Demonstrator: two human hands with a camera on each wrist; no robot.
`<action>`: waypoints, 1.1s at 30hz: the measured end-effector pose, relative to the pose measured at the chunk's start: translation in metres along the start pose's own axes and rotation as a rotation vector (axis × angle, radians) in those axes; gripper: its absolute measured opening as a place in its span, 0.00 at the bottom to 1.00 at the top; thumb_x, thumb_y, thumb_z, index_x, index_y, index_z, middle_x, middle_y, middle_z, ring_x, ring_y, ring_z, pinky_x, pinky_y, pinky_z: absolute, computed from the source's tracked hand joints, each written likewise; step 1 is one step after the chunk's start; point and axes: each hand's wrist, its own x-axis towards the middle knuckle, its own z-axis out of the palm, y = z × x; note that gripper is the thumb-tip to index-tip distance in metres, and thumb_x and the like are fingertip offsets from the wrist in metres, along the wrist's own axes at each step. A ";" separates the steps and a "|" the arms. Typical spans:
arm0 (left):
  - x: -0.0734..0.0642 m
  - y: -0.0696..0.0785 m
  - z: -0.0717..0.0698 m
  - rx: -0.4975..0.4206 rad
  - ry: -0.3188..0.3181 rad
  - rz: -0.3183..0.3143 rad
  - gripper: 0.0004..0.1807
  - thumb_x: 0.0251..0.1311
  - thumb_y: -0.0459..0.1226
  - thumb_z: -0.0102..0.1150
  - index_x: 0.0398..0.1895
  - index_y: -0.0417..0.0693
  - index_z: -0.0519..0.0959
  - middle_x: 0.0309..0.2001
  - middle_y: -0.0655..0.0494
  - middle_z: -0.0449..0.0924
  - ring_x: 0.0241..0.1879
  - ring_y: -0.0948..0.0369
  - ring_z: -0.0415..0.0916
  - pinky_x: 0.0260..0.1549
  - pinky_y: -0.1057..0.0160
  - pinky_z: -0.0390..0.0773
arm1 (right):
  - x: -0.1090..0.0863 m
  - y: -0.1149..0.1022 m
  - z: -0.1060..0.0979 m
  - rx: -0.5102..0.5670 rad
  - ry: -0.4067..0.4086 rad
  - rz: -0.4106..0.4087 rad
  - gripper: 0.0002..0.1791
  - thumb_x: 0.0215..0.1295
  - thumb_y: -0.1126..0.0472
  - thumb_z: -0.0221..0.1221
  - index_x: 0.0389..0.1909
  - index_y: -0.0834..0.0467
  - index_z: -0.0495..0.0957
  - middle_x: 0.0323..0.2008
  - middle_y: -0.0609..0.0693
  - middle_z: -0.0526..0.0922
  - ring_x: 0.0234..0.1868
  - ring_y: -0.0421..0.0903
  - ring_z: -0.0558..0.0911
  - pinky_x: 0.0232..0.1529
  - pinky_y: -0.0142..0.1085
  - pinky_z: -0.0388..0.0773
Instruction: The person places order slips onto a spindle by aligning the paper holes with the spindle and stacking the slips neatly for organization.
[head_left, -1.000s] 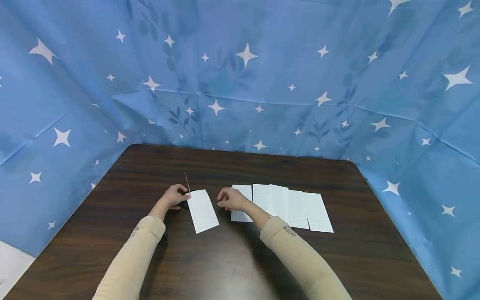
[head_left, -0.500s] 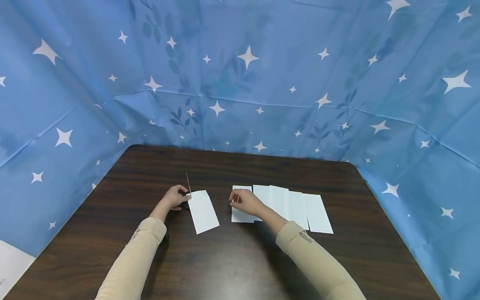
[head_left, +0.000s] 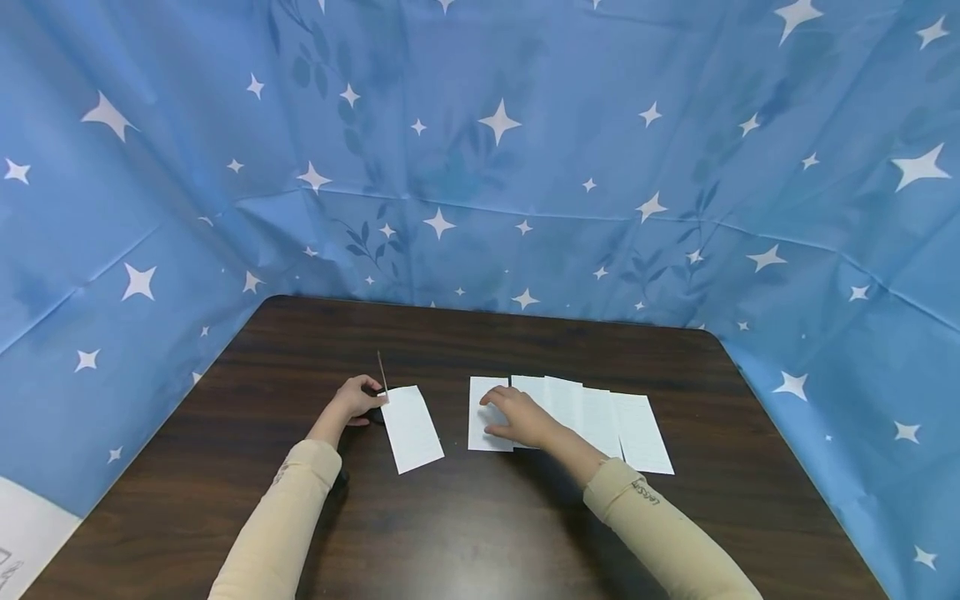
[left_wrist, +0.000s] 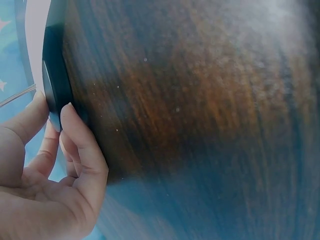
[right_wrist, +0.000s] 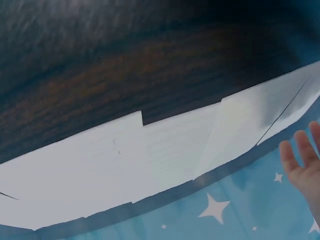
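My left hand [head_left: 356,404] pinches the upper left corner of a white sheet of paper [head_left: 414,433] together with a black flat object [left_wrist: 56,75] beneath it. In the left wrist view the thumb lies on top and the fingers come from below; the object's kind is unclear. A thin stick [head_left: 382,371] rises from that corner. My right hand [head_left: 525,417] hovers over a row of white sheets, its fingers spread and slightly bent with nothing between them. The leftmost sheet [head_left: 483,437] lies under its fingertips; whether they touch cannot be told.
Several printed sheets [head_left: 645,433] overlap in a row on the dark wooden table [head_left: 442,517]. Behind and around the table hangs a blue curtain [head_left: 480,183] with white stars. A white paper-like surface [head_left: 33,533] shows at the lower left.
My right hand has moved right, from the gap beside the held sheet to above the row, and its fingers have spread. My left hand keeps its grip in place. The head view has tilted slightly.
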 end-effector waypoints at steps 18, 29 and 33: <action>-0.004 0.002 0.001 -0.020 -0.009 -0.005 0.16 0.62 0.34 0.56 0.49 0.36 0.68 0.49 0.38 0.65 0.33 0.58 0.69 0.28 0.63 0.83 | 0.009 0.008 0.001 -0.061 -0.260 0.242 0.49 0.54 0.40 0.63 0.69 0.64 0.56 0.71 0.61 0.57 0.72 0.62 0.52 0.65 0.68 0.53; -0.002 0.004 -0.001 -0.043 -0.003 -0.013 0.15 0.61 0.33 0.57 0.48 0.36 0.68 0.47 0.40 0.65 0.32 0.59 0.69 0.26 0.64 0.82 | 0.020 0.005 -0.002 -0.116 -0.267 0.250 0.53 0.49 0.39 0.67 0.69 0.64 0.57 0.69 0.61 0.61 0.72 0.59 0.56 0.67 0.66 0.51; -0.001 0.003 -0.001 -0.029 -0.006 -0.011 0.15 0.62 0.34 0.57 0.48 0.36 0.68 0.48 0.39 0.65 0.33 0.58 0.69 0.26 0.64 0.82 | 0.021 0.003 0.000 -0.118 -0.268 0.252 0.51 0.49 0.41 0.68 0.69 0.63 0.57 0.68 0.60 0.62 0.71 0.58 0.58 0.67 0.67 0.50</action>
